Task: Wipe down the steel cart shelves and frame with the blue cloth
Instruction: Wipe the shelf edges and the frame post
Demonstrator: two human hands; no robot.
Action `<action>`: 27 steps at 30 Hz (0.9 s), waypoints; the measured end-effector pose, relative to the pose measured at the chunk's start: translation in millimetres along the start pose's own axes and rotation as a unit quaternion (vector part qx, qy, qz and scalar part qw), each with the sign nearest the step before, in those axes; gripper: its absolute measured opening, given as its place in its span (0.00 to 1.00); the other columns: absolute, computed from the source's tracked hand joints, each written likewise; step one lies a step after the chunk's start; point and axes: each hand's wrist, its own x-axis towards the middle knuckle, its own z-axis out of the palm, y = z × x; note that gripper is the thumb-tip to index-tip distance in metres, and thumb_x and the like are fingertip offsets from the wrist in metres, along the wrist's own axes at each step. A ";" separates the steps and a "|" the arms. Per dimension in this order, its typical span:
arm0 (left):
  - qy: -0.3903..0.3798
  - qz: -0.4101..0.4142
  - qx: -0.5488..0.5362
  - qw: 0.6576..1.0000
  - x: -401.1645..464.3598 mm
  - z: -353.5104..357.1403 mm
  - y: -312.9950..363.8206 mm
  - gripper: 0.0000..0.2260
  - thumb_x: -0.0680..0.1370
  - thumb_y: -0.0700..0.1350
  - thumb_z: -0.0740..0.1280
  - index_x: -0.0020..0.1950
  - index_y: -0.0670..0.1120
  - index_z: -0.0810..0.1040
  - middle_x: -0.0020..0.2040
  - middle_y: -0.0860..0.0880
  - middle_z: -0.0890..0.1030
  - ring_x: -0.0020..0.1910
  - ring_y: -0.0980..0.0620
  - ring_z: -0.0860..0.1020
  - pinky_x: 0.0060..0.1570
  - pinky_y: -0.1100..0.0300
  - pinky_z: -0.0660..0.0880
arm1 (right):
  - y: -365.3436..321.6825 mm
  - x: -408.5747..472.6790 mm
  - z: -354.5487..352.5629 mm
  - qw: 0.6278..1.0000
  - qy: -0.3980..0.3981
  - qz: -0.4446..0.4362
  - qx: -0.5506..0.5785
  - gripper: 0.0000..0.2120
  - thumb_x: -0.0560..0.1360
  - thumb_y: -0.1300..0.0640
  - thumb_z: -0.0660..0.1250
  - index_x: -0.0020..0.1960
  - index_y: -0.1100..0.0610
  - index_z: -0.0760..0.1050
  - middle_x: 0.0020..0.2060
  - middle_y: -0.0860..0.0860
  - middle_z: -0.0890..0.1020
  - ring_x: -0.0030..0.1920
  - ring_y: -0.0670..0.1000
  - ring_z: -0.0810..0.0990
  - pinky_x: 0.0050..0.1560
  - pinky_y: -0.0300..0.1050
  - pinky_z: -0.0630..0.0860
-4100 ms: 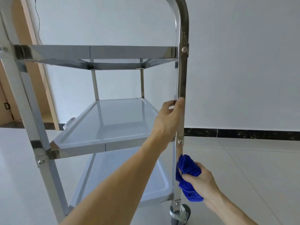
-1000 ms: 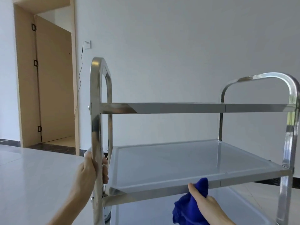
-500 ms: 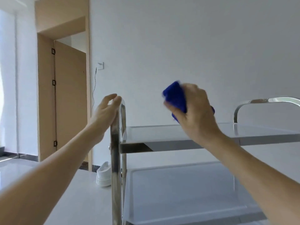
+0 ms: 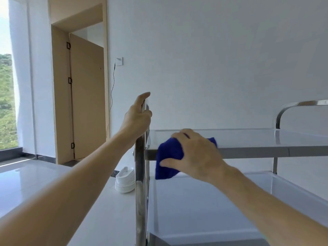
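The steel cart fills the right half of the view, with its top shelf (image 4: 257, 139) near eye level and a lower shelf (image 4: 195, 206) beneath it. My left hand (image 4: 137, 117) grips the top of the near-left handle post (image 4: 140, 192). My right hand (image 4: 193, 155) presses the bunched blue cloth (image 4: 168, 158) against the front-left corner of the top shelf; part of the cloth hangs over the front rail. A second curved handle (image 4: 291, 107) rises at the cart's far right.
A stack of white dishes (image 4: 125, 182) sits on the glossy tiled floor just left of the post. A wooden door (image 4: 85, 96) and a wall socket with a hanging cable (image 4: 119, 61) are behind. A window (image 4: 6, 86) is at far left.
My right hand has dropped from above the cart onto the top shelf's front-left corner with the cloth. My left hand has closed around the top of the handle post.
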 end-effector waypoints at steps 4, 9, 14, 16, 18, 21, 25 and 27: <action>0.007 -0.006 0.007 1.000 -1.1 -3.1 -4.5 0.28 0.79 0.37 0.56 0.72 0.65 0.66 0.61 0.56 0.73 0.34 0.56 0.74 0.35 0.66 0.74 | -51.3 23.1 30.2 0.998 0.046 -0.028 -0.038 0.39 0.66 0.26 0.65 0.64 0.54 0.71 0.59 0.52 0.76 0.57 0.56 0.75 0.54 0.50 0.72; 0.026 0.009 0.014 1.000 2.1 -6.2 -11.7 0.28 0.78 0.36 0.55 0.68 0.66 0.70 0.49 0.63 0.76 0.43 0.57 0.75 0.40 0.62 0.73 | -22.6 20.4 18.6 0.998 0.013 -0.068 0.010 0.34 0.68 0.32 0.70 0.68 0.46 0.68 0.64 0.46 0.74 0.59 0.53 0.76 0.53 0.50 0.73; 0.013 0.040 0.004 0.999 0.1 -3.3 -15.3 0.24 0.80 0.38 0.56 0.66 0.66 0.72 0.43 0.63 0.73 0.47 0.56 0.75 0.43 0.61 0.74 | 69.8 -16.7 -15.4 0.999 0.028 -0.040 0.005 0.33 0.65 0.40 0.76 0.68 0.40 0.70 0.64 0.39 0.74 0.59 0.48 0.78 0.57 0.52 0.76; 0.006 0.047 0.001 0.999 -1.7 -1.9 -14.5 0.25 0.80 0.37 0.55 0.66 0.65 0.73 0.46 0.58 0.74 0.49 0.53 0.74 0.43 0.62 0.72 | 100.7 -32.5 -26.4 0.999 0.050 -0.019 0.000 0.32 0.65 0.42 0.78 0.67 0.42 0.72 0.63 0.38 0.75 0.58 0.47 0.78 0.55 0.53 0.77; 0.004 0.062 0.003 0.998 -4.2 0.3 -14.2 0.26 0.79 0.36 0.55 0.67 0.63 0.73 0.53 0.53 0.77 0.54 0.50 0.77 0.47 0.60 0.73 | 114.3 -38.7 -29.6 0.998 0.066 -0.009 -0.017 0.32 0.64 0.44 0.78 0.66 0.45 0.74 0.62 0.40 0.76 0.57 0.48 0.79 0.52 0.54 0.78; 0.024 0.077 0.010 0.997 -8.5 2.7 -14.5 0.25 0.79 0.36 0.54 0.65 0.62 0.75 0.61 0.47 0.78 0.57 0.50 0.78 0.42 0.60 0.71 | 100.8 -31.1 -19.9 0.995 0.079 -0.023 -0.054 0.31 0.65 0.42 0.77 0.65 0.48 0.75 0.62 0.44 0.77 0.57 0.51 0.79 0.49 0.54 0.78; 0.041 0.092 0.018 0.995 -8.7 2.4 -18.8 0.22 0.80 0.38 0.54 0.60 0.61 0.79 0.60 0.43 0.79 0.56 0.45 0.79 0.42 0.54 0.73 | 37.4 -5.3 9.9 0.987 0.102 -0.088 -0.087 0.31 0.67 0.39 0.74 0.66 0.50 0.73 0.63 0.49 0.76 0.59 0.55 0.78 0.48 0.47 0.72; 0.039 0.092 0.015 0.995 -8.1 1.5 -21.1 0.22 0.80 0.38 0.55 0.55 0.63 0.81 0.59 0.43 0.79 0.53 0.45 0.80 0.39 0.61 0.72 | 5.3 6.6 22.1 0.983 0.094 -0.123 -0.097 0.32 0.69 0.40 0.72 0.68 0.52 0.71 0.64 0.52 0.76 0.58 0.57 0.77 0.47 0.49 0.73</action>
